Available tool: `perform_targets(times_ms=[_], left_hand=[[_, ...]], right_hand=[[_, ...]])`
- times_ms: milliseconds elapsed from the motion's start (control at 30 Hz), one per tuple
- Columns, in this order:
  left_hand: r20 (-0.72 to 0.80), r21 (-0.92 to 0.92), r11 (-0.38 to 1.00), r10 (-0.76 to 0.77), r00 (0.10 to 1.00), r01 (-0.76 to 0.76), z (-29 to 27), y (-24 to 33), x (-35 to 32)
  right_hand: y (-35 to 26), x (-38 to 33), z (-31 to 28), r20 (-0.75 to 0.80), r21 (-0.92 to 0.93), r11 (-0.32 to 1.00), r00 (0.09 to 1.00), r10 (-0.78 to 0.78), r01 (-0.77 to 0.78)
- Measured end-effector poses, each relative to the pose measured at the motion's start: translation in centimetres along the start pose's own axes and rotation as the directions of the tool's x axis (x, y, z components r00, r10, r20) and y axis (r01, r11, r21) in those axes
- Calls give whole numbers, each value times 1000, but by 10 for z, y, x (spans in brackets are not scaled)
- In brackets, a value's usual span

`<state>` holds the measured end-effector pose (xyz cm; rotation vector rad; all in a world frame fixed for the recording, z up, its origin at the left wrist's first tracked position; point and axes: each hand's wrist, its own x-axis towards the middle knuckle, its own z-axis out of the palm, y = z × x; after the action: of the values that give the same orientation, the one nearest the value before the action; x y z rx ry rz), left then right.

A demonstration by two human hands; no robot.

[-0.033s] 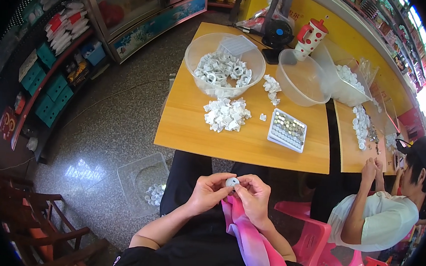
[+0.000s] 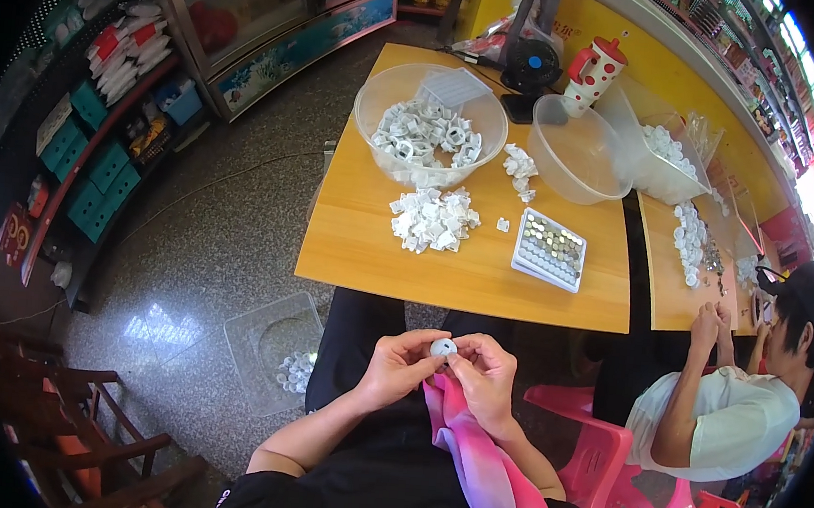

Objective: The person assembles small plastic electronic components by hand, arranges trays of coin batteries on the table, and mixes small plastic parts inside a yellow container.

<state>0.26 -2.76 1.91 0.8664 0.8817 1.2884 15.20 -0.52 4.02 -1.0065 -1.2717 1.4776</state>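
Over my lap, a small round white plastic part (image 2: 444,347) with a dark hole is pinched between both hands. My left hand (image 2: 397,367) grips its left side with thumb and fingers closed. From the other side my right hand (image 2: 484,368) presses on it, fingers also closed. A pink and lilac cloth (image 2: 469,447) hangs below my right hand. Beyond, on the wooden table (image 2: 350,264), lie a heap of white plastic pieces (image 2: 433,220) and a white tray (image 2: 549,250) with rows of small round metallic pieces. One loose white piece (image 2: 502,225) lies between them.
At the table's back stand a clear bowl of white parts (image 2: 429,138), another clear bowl (image 2: 579,153), a fan (image 2: 533,65) and a red-dotted cup (image 2: 594,74). A clear bin (image 2: 273,353) sits on the floor at left. A co-worker (image 2: 726,418) sits at right beside a pink chair (image 2: 596,456).
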Motion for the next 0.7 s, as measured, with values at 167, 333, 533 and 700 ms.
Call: perform_targets(times_ms=[167, 333, 533, 700], left_hand=[[-32, 100, 995, -14, 999, 17, -12, 0, -5], [-126, 169, 985, -12, 992, 33, -38, 27, -26], [-571, 100, 981, -79, 817, 165, -181, -26, -78], [-756, 22, 846, -335, 563, 533, -285, -172, -117]], right_hand=[[9, -2, 7, 75, -418, 876, 971, -229, 239], [9, 6, 26, 245, -191, 968, 963, -114, 164], [-19, 45, 12, 259, -426, 825, 924, -281, 371], [-63, 90, 9, 244, -471, 774, 906, -347, 423]])
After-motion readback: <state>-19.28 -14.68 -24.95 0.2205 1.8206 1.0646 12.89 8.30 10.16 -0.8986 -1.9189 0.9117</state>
